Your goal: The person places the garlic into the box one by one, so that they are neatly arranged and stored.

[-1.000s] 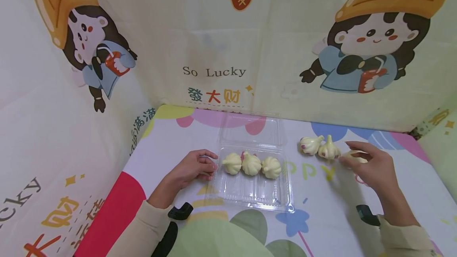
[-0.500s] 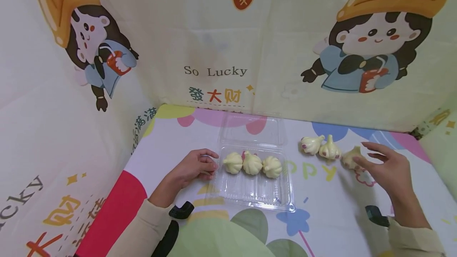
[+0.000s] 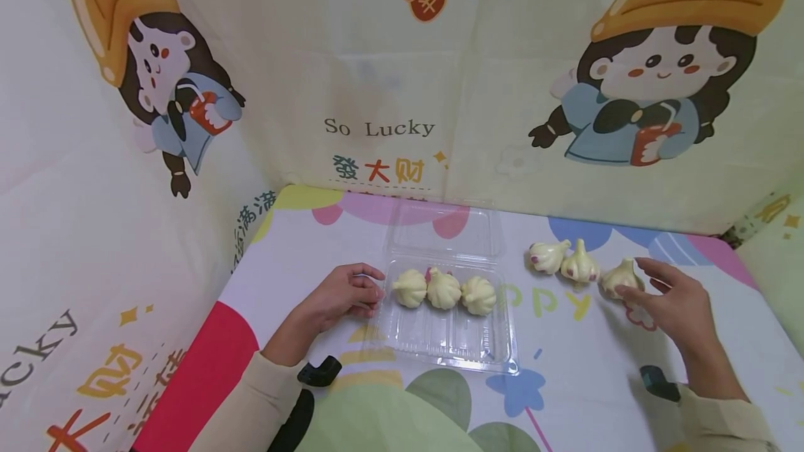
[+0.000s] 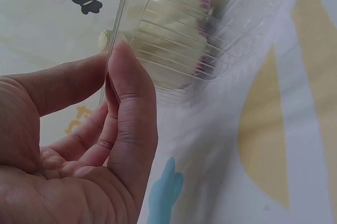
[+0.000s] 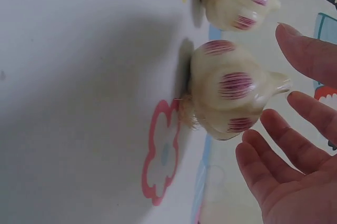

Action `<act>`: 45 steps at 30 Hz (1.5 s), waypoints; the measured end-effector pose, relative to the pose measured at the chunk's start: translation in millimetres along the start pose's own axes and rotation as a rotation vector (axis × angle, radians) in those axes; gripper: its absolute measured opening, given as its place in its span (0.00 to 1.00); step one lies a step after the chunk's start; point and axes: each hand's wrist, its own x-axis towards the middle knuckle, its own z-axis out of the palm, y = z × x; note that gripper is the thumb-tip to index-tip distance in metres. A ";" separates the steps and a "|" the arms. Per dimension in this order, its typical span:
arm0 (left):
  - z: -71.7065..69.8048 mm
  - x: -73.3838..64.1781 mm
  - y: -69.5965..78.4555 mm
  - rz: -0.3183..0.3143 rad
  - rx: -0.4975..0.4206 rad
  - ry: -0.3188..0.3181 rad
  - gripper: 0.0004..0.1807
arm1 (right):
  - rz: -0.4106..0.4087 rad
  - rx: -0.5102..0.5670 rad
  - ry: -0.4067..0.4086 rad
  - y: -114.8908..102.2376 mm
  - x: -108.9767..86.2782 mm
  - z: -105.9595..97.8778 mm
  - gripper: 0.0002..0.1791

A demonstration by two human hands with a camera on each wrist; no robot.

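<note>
The right grip (image 3: pixel 681 309) is standing half spread, holding nothing, beside the rightmost garlic bulb (image 3: pixel 617 273), which is lying toward the bench's (image 3: pixel 744 326) far right corner. Seemingly grasping is in hand, calling for closing fingers. The left grip (image 3: pixel 342 293) is pinching the clear box (image 3: pixel 433 330).

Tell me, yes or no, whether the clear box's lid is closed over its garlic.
No, the clear lid is folded back behind the box's base, leaving the three garlic bulbs uncovered.
</note>
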 end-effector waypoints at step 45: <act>-0.3 -2.0 -2.4 0.009 0.007 -0.008 0.21 | 0.156 0.047 0.170 -11.1 -8.5 6.4 0.46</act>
